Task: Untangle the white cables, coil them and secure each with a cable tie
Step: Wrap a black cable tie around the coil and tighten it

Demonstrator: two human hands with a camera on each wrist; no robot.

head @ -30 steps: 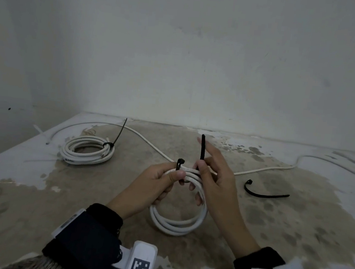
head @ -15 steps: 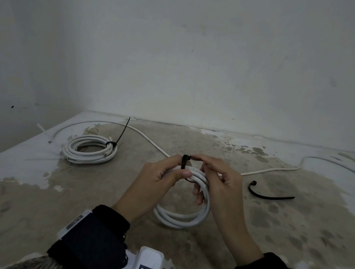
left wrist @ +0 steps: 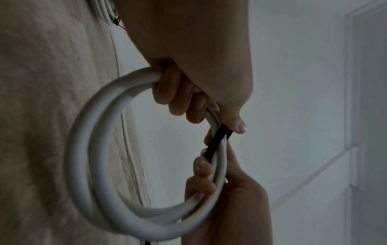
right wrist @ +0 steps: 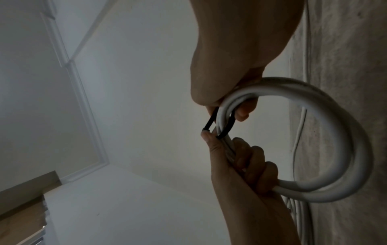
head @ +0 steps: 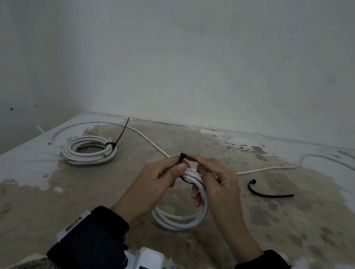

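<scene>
Above the stained floor I hold a small white cable coil upright between both hands. My left hand grips the coil's top, and its thumb and forefinger pinch the head of a black cable tie looped round the strands. My right hand pinches the tie's tail right at that head, with its lower fingers curled round the coil. In the left wrist view the tie crosses the coil. The right wrist view shows the tie's loop hanging slack round the coil.
A second white coil, bound with a black tie whose tail sticks up, lies at the back left. A loose white cable runs across the floor behind my hands. A spare black tie lies to the right. Walls close off the back and left.
The tie's tail stood upright in my right hand; now it is bent over and brought down to the head at my left thumb. Both hands have risen a little.
</scene>
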